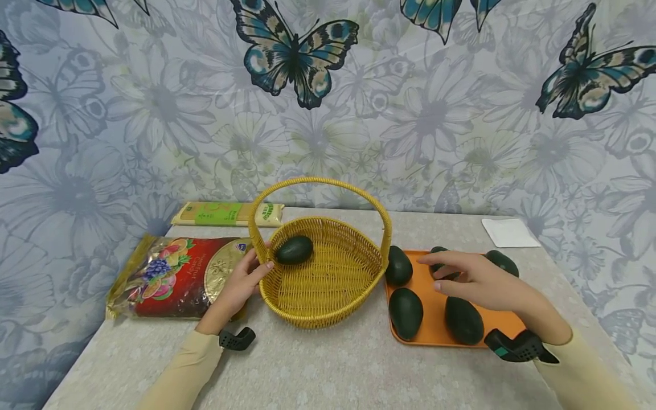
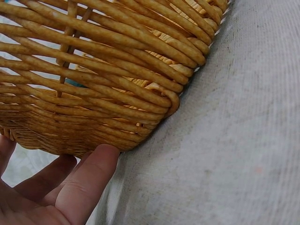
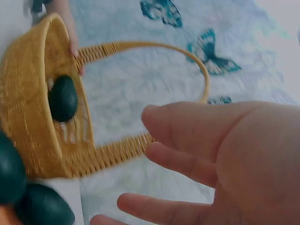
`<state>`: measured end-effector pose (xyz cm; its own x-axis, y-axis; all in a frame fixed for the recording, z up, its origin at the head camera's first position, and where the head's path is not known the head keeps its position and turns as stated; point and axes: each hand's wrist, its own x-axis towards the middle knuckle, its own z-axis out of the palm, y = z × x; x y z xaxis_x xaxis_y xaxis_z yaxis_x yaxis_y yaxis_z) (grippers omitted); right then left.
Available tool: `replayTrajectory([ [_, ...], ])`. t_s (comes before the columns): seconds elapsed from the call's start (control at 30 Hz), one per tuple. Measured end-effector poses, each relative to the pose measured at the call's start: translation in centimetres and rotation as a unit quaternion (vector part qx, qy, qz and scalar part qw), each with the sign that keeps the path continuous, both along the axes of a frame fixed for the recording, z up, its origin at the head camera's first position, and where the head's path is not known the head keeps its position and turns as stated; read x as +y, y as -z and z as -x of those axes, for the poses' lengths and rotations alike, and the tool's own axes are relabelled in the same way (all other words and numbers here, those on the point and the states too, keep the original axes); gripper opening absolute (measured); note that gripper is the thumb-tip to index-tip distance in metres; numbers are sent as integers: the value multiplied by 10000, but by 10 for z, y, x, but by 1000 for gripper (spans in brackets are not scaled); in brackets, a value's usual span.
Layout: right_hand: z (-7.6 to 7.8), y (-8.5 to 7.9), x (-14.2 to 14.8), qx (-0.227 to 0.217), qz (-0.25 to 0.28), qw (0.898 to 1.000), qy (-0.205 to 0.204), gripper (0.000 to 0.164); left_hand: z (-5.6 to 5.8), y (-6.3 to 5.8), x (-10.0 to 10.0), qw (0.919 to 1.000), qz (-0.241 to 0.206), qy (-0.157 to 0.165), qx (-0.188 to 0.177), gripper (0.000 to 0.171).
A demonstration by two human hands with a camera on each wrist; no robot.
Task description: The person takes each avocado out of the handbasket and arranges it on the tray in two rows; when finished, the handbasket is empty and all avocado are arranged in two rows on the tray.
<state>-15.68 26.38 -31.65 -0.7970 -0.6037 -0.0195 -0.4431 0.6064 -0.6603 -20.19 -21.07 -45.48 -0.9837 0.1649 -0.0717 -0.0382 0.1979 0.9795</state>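
A yellow wicker basket [image 1: 318,285] with a tall arched handle stands mid-table, one dark green avocado [image 1: 294,250] inside at its left. My left hand [image 1: 240,285] holds the basket's left side near the handle base; in the left wrist view its fingertips [image 2: 105,154] touch the woven outer wall. To the right, an orange tray [image 1: 433,327] carries several avocados, among them a front-left one [image 1: 406,313] and a front-right one [image 1: 463,320]. Above the tray hovers my right hand [image 1: 474,279], fingers extended and nothing in them, partly covering a back avocado [image 1: 438,257].
Left of the basket lies a red and gold plastic bag [image 1: 179,279] with fruit pictures. Behind it is a long yellow-green packet [image 1: 220,214]. A white sheet [image 1: 510,233] lies at the back right, and a butterfly-print cloth [image 1: 328,131] hangs behind the table.
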Motion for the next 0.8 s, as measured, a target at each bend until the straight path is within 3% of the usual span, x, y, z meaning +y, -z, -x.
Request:
replayTrajectory([
  [0.33,26,8,-78,-421,224,9959,-763,50,0,0,0,10000,-32,30,-3,60],
  [0.8,68,29,-168,-845,152,9961,-224,51,0,1,1,9999,-125,12,-7,59],
])
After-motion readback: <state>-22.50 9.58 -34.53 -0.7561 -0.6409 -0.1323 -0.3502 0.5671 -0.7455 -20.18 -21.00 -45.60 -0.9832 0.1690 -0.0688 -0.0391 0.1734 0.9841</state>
